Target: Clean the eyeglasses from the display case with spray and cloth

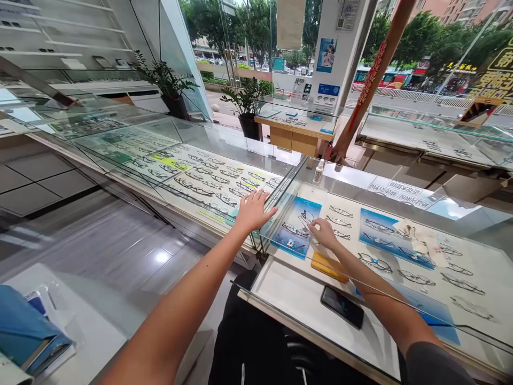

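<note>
My left hand (253, 211) lies with fingers spread on the glass top of the showcase, near the seam between two cases. Rows of eyeglasses (212, 179) show through the glass under and beyond it. My right hand (324, 232) reaches inside the right-hand case, fingers pinched at a pair of eyeglasses (306, 218). Those glasses are tilted above a blue card (289, 247). Another dark pair of eyeglasses (295, 230) rests on the same card, just left of my fingers. A yellow case (328, 267) lies below my right wrist.
A black phone (342, 306) lies on the pulled-out white tray (288, 286) below my right forearm. A small spray bottle (319, 171) stands on the glass. More eyeglasses (417, 277) fill the case at right. A blue folder (28, 326) sits at lower left.
</note>
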Demonstrator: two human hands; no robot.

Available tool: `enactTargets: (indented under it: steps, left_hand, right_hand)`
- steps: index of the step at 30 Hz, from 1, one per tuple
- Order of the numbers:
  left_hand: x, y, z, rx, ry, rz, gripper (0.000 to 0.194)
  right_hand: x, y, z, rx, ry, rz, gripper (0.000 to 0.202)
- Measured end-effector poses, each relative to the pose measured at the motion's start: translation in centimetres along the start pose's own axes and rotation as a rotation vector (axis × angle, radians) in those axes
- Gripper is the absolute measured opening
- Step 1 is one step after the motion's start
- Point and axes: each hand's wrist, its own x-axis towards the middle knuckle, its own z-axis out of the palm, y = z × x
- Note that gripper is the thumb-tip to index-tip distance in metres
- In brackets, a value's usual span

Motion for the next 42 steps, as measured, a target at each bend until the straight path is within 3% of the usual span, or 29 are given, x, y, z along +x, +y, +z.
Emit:
enactTargets:
  steps: [8, 15, 20, 30, 42]
  left_hand:
    - [-0.1, 0.0, -0.2, -0.019, -0.013, -0.015, 0.074]
    - [-0.1, 0.0, -0.3, -0.025, -0.027, -0.027, 0.073]
    - [-0.1, 0.0, -0.2, -0.037, -0.026, -0.032, 0.073]
    - [0.0, -0.2, 0.0, -0.031, -0.016, -0.028, 0.072]
    - [-0.1, -0.4, 0.2, -0.034, -0.012, -0.009, 0.074]
  right_hand:
    - [8.1, -0.1, 1.7, -0.32, -0.034, -0.003, 0.024]
    - [11.7, -0.9, 3.3, -0.487, 0.041, 0.021, 0.028]
    - [12.3, -0.6, 2.9, -0.548, 0.108, 0.017, 0.035]
    - [11.3, -0.2, 5.6, -0.563, 0.013, -0.06, 0.034]
    - [11.7, 0.3, 5.2, -0.557, -0.009, -0.049, 0.039]
